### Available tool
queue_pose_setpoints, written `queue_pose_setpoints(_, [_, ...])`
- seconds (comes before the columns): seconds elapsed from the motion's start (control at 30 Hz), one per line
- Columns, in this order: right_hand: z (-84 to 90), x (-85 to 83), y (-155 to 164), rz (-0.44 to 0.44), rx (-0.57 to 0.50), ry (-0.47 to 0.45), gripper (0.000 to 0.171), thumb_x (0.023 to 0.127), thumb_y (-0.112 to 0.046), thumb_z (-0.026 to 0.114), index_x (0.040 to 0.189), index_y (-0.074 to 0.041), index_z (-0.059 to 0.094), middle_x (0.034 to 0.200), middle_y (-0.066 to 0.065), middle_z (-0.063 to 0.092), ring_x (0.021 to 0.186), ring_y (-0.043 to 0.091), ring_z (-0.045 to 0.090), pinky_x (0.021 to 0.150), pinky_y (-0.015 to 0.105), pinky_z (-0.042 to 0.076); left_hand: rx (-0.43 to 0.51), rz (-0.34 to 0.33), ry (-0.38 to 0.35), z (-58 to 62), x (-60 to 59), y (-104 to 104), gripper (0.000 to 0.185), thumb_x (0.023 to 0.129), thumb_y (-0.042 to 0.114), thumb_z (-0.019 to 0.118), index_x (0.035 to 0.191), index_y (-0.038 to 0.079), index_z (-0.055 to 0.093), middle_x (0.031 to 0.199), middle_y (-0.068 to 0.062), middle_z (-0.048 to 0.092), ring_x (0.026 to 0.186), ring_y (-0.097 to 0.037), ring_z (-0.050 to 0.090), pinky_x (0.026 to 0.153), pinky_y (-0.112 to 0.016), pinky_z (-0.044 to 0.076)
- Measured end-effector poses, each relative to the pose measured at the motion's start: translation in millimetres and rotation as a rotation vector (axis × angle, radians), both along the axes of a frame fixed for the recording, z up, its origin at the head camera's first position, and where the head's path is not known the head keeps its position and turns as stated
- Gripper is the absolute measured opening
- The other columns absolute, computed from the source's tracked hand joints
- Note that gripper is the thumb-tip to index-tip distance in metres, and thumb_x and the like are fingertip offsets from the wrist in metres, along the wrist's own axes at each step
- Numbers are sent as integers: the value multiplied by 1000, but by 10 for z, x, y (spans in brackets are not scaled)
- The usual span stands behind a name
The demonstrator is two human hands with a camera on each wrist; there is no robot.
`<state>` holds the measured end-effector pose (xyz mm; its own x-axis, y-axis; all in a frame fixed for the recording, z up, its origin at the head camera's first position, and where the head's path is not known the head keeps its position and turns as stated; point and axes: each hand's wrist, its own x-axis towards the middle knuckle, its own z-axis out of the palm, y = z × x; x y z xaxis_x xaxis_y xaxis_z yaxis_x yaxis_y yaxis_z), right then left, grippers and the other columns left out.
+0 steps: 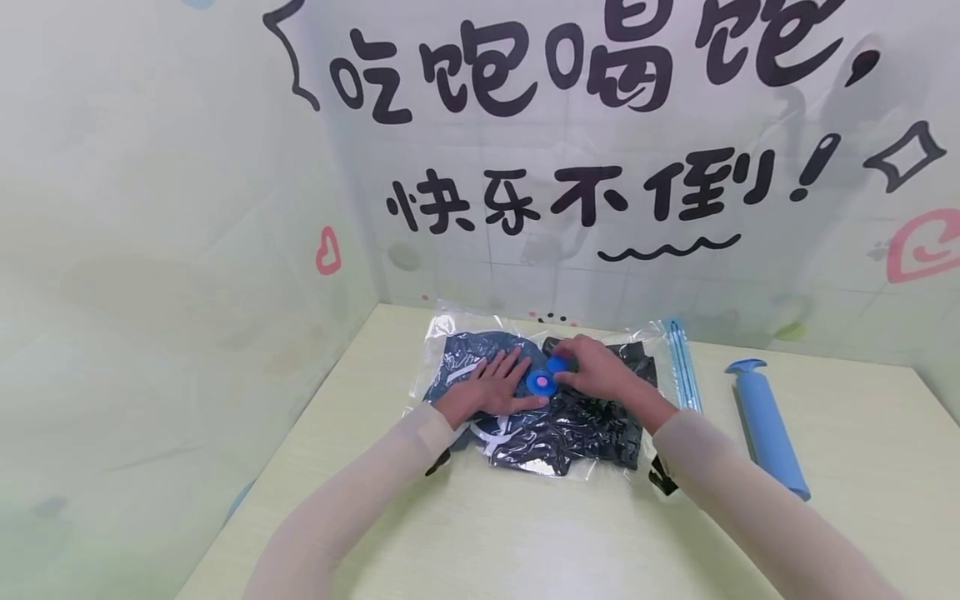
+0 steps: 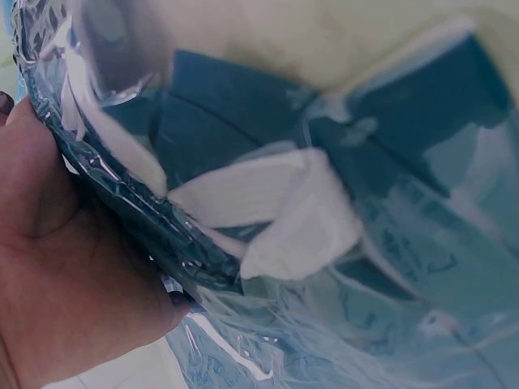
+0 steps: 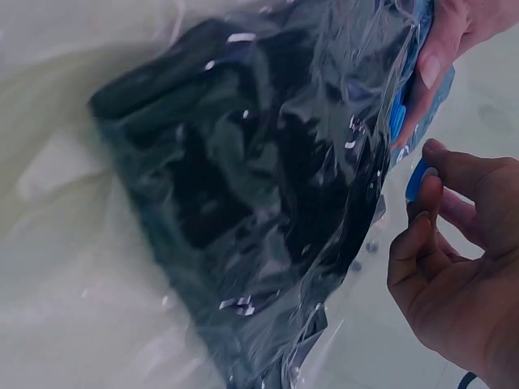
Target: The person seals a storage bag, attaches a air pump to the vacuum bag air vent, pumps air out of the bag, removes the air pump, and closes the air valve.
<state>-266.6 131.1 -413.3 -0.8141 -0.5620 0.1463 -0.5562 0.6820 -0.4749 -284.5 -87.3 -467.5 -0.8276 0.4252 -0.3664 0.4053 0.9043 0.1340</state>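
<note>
— So, what sits on the table (image 1: 525, 533) right now?

— A clear vacuum bag (image 1: 465, 329) lies flat near the far wall, and it is packed. On its left side there is a folded blue garment with white stripes (image 1: 457, 358); on its right, a crumpled black garment (image 1: 592, 425). Both are inside the plastic, side by side and touching.

— And the hands?

— The left hand (image 1: 491, 385) lies flat on the bag over the blue garment, fingers straight and spread, pressing down and gripping nothing. The left wrist view shows the palm (image 2: 57, 267) against the wrinkled plastic.

— The right one?

— The right hand (image 1: 600, 371) is over the middle of the bag, fingers curled, pinching a small blue cap (image 1: 558, 364). It is held just beside the round blue valve (image 1: 540, 382), which has a pink centre and sits on top of the bag between the two hands. In the right wrist view the cap (image 3: 415, 180) shows as a blue sliver between thumb and fingertips.

— Is the cap on the valve?

— It looks lifted off, close beside it; I cannot tell if they touch.

— Anything else?

— The bag's blue zip strip (image 1: 684, 362) runs along its right edge. Further right, apart from the bag, a blue hand pump (image 1: 768, 429) lies on the table.
</note>
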Motion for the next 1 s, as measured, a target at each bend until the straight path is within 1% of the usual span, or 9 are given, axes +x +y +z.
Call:
queue_pose_setpoints(0.13, [-22, -28, -86, 35, -4, 13, 36, 90, -12, 80, 117, 7, 67, 108, 17, 70, 104, 36, 65, 91, 50, 51, -5, 1, -1, 0, -5, -6, 97, 94, 80, 33, 165, 23, 0, 168, -1, -13, 152, -25, -12, 119, -50, -3])
queue_pose_setpoints(0.27, [-41, -52, -130, 43, 11, 38, 34, 88, -12, 82, 114, 6, 68, 106, 17, 70, 103, 35, 65, 91, 50, 51, -7, -2, 8, 2, -3, -9, 97, 94, 80, 33, 165, 23, 1, 169, -1, -12, 152, -25, -11, 119, -50, -2])
queue_pose_setpoints(0.5, [-54, -69, -170, 57, 51, 8, 32, 89, -8, 80, 115, 7, 69, 104, 16, 69, 100, 33, 65, 89, 48, 51, -6, -5, 5, -6, 3, -10, 97, 94, 81, 31, 165, 23, 0, 168, -1, -13, 152, -25, -12, 119, -50, -2])
queue_pose_setpoints(0.63, [-58, -65, -190, 69, 79, 14, 31, 89, -8, 80, 115, 6, 71, 104, 15, 69, 99, 32, 64, 87, 45, 52, -8, -10, 14, -20, 0, -11, 97, 93, 82, 30, 165, 23, 0, 168, -2, -13, 152, -25, -11, 120, -50, -1])
queue_pose_setpoints(0.83, [-38, -45, -250, 95, 112, -30, 33, 90, -7, 78, 119, 5, 70, 108, 15, 70, 101, 29, 65, 87, 44, 53, -8, -9, 22, -27, -3, -15, 97, 94, 81, 31, 165, 24, 0, 169, -2, -12, 152, -24, -11, 120, -49, 0])
queue_pose_setpoints(0.87, [-39, -42, -260, 92, 125, -37, 33, 90, -8, 78, 120, 4, 70, 108, 14, 69, 101, 29, 65, 87, 43, 53, -7, -9, 21, -27, -3, -15, 97, 94, 81, 31, 165, 23, 0, 169, -2, -12, 152, -25, -11, 120, -49, -1])
queue_pose_setpoints(1.0, [-58, -28, -287, 71, 163, -17, 31, 91, -7, 77, 120, 2, 71, 107, 13, 69, 100, 27, 64, 87, 43, 53, -6, -6, 16, -28, -2, -18, 97, 94, 81, 31, 165, 24, 0, 169, -2, -13, 152, -25, -11, 120, -49, -1])
